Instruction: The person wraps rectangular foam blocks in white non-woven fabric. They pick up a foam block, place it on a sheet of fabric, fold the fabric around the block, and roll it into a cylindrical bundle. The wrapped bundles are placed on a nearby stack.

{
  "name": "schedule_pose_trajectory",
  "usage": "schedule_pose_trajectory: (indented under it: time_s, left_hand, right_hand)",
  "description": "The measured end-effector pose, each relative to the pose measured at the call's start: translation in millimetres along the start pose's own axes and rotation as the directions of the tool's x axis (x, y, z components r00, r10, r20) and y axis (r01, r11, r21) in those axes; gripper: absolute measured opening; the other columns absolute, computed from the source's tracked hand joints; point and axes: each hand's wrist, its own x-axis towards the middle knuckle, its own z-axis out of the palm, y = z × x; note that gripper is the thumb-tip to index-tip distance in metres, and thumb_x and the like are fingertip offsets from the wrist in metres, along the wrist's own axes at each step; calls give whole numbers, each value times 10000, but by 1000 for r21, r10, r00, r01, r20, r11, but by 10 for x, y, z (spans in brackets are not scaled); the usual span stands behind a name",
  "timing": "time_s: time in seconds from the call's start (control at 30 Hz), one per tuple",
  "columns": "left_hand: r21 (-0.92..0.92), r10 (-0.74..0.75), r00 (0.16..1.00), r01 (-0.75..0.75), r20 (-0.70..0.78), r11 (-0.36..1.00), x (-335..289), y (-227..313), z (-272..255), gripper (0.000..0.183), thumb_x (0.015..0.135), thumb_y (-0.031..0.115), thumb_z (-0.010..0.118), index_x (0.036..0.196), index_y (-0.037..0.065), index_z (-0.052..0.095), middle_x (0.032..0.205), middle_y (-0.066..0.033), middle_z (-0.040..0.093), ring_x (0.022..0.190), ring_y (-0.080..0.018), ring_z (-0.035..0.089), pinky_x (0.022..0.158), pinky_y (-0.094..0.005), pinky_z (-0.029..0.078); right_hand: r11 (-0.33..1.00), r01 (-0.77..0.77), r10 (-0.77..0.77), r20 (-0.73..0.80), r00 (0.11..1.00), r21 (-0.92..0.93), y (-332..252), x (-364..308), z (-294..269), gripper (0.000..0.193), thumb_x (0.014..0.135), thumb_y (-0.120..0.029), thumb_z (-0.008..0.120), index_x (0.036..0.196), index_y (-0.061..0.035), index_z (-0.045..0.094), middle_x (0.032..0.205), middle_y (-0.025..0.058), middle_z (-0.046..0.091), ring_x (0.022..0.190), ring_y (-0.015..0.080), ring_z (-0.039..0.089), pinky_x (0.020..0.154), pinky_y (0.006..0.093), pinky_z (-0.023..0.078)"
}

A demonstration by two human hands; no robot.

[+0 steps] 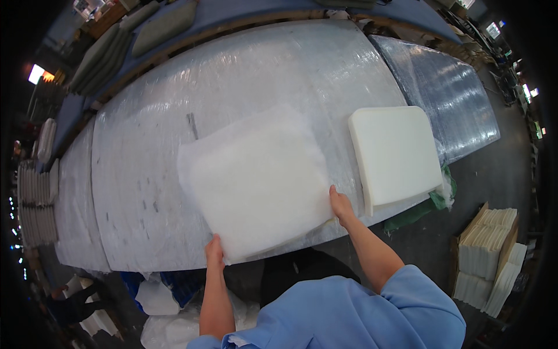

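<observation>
A roughly square, fluffy white sheet of wadding (261, 180) lies over the near middle of a plastic-wrapped table (133, 174). My left hand (214, 251) grips its near left corner, thumb on top and fingers hidden beneath. At the near right corner my right hand (341, 205) pinches the edge in the same way. A thin, slightly yellowish edge shows under the wadding by the right hand; I cannot tell what it belongs to. Just right of that hand rests a cream foam cushion (398, 154) with rounded far corners, apart from the wadding.
Dark wrapped sheeting (442, 93) covers the table's far right end. Green plastic (415, 214) hangs off the near right edge. Stacked cream foam pieces (485, 256) stand on the floor at right. Grey-green cushions (165, 28) lie on a blue bench behind. A person (72, 305) is at lower left.
</observation>
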Motion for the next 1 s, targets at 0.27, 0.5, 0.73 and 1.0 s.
schedule_pose_trajectory:
  time_s: [0.27, 0.5, 0.73, 1.0]
  left_hand:
    - [-290, -99, 979, 148, 178, 945, 127, -46, -27, 585, 1080, 433, 496, 1349, -81, 571, 1348, -181, 641, 1221, -293, 608, 1054, -415, 471]
    - [319, -222, 966, 170, 135, 932, 150, 222, -340, 621, 1033, 461, 564, 1443, -5, 543, 1359, -167, 634, 1088, -264, 636, 882, -423, 514]
    - [-209, 30, 1000, -31, -9, 977, 527, 743, -319, 632, 984, 307, 682, 1519, 71, 442, 1234, -128, 667, 698, -222, 670, 635, -355, 547]
    - [-320, -25, 982, 84, 185, 944, 948, 987, -271, 159, 1015, 178, 638, 1093, 81, 538, 865, -66, 643, 643, -221, 652, 618, -398, 559]
  right_hand:
    - [995, -79, 78, 7, 997, 63, 62, 260, 266, 906, 1030, -670, 390, 1291, 177, 579, 1259, 282, 658, 1187, 345, 629, 987, 451, 494]
    - [804, 232, -207, 108, 972, -547, -212, 350, -85, 739, 999, -547, 555, 1332, 111, 597, 1266, 270, 672, 1187, 352, 647, 1005, 417, 496]
    - [988, -47, 5, 279, 960, 144, -850, 533, -260, 809, 940, -333, 742, 1611, -187, 314, 1258, 80, 633, 699, 136, 599, 516, 272, 386]
    - [945, -64, -25, 265, 964, 320, -892, 858, -126, 183, 978, -208, 720, 875, -131, 589, 688, -38, 548, 535, 96, 534, 434, 245, 352]
